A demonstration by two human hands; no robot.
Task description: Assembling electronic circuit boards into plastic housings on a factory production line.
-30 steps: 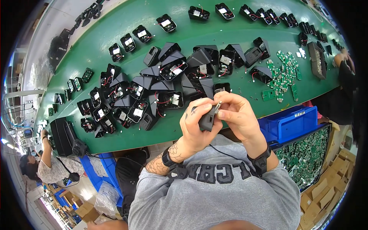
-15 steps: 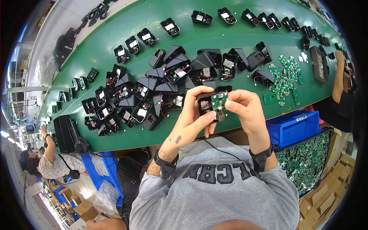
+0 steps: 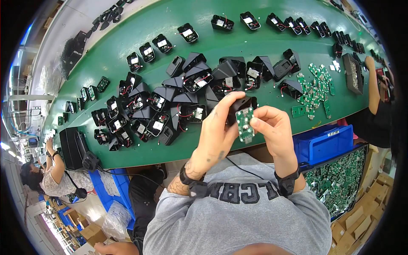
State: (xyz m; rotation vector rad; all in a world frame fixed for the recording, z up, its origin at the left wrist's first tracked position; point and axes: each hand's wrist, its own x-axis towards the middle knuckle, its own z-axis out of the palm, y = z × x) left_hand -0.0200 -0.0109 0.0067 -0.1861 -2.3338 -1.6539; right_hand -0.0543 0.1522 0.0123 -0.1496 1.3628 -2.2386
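Observation:
My left hand (image 3: 216, 131) is closed around a black plastic housing (image 3: 240, 103), which it keeps tilted above the table's near edge. Between the thumb and fingers of my right hand (image 3: 275, 128) is a green circuit board (image 3: 245, 124), upright in front of the housing and covering part of it. Whether board and housing touch, I cannot tell. Beyond my hands lies a heap of similar black housings (image 3: 197, 80), several with red wires and white parts inside. To the right, loose green circuit boards (image 3: 316, 91) are piled on the green table (image 3: 272, 40).
A blue bin (image 3: 325, 144) and a tray of many circuit boards (image 3: 340, 180) stand at the near right. More open housings (image 3: 188, 32) line the table's far side. A long dark box (image 3: 353, 74) is at the right. Co-workers sit at both ends; one's arm (image 3: 373, 87) shows.
The circuit board has turned and dropped slightly, so more of its face shows. My left hand has rolled, tipping the housing behind the board. Both hands still grip their pieces.

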